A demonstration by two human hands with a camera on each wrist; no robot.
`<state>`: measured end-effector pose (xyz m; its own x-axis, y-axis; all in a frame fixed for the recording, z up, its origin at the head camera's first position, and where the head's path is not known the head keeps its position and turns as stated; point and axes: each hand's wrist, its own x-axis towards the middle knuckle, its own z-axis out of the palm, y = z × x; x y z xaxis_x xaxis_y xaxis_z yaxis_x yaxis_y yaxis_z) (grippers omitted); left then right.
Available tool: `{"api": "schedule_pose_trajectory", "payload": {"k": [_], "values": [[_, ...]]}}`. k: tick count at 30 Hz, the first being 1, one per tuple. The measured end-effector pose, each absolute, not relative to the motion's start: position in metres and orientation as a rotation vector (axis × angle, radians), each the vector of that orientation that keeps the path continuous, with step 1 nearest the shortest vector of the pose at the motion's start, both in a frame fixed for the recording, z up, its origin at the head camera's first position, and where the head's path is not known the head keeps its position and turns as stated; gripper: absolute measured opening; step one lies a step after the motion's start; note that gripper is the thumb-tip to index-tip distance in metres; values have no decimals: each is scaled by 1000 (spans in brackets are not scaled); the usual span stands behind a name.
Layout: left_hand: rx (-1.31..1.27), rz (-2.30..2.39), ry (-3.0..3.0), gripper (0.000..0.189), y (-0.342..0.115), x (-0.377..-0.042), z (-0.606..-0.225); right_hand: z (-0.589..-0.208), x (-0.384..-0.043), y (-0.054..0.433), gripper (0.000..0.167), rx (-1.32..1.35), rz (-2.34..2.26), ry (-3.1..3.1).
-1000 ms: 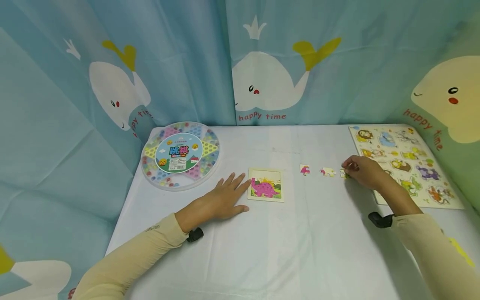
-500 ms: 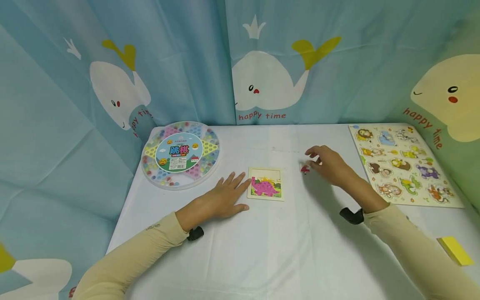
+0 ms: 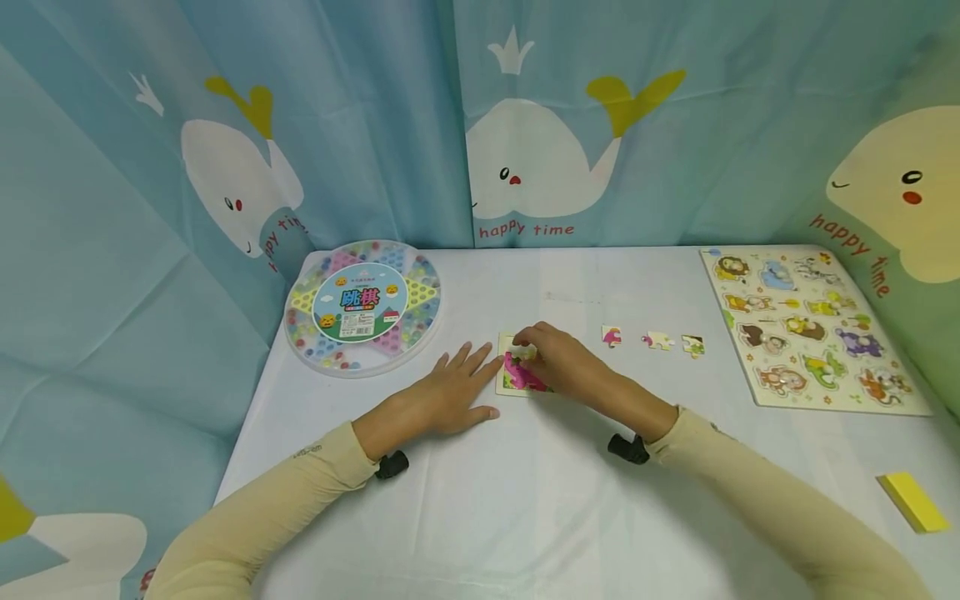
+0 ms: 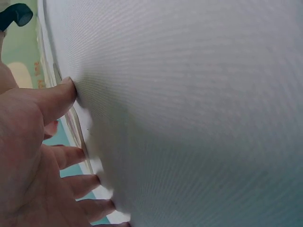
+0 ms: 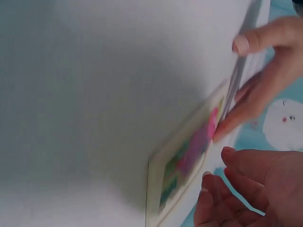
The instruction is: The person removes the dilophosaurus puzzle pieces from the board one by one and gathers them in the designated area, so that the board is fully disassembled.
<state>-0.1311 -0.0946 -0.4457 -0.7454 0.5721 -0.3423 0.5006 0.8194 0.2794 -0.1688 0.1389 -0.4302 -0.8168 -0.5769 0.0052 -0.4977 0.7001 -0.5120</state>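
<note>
Long beige sleeves are worn on both arms, so the left sleeve and right sleeve are pretty much matched. Some small dark lettering is printed near the left cuff, way too tiny to be read. A stubby black wrist camera is worn on each side, left camera and right camera. Left hand and right hand are kept bare.

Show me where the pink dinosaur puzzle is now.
In the head view, the pink dinosaur puzzle lies near the middle, with the left hand at its left edge and the right hand over its right part.
</note>
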Motion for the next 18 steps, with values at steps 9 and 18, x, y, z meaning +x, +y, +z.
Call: {"api": "schedule_pose_trajectory", "payload": {"k": [9,18], "values": [[817,216,2594,84,-95,-131,-446,-443,-159,130,33,-998,-737,2815],[822,226,2593,83,-94,-131,-445,-443,-157,127,32,-998,-630,2859]]}}
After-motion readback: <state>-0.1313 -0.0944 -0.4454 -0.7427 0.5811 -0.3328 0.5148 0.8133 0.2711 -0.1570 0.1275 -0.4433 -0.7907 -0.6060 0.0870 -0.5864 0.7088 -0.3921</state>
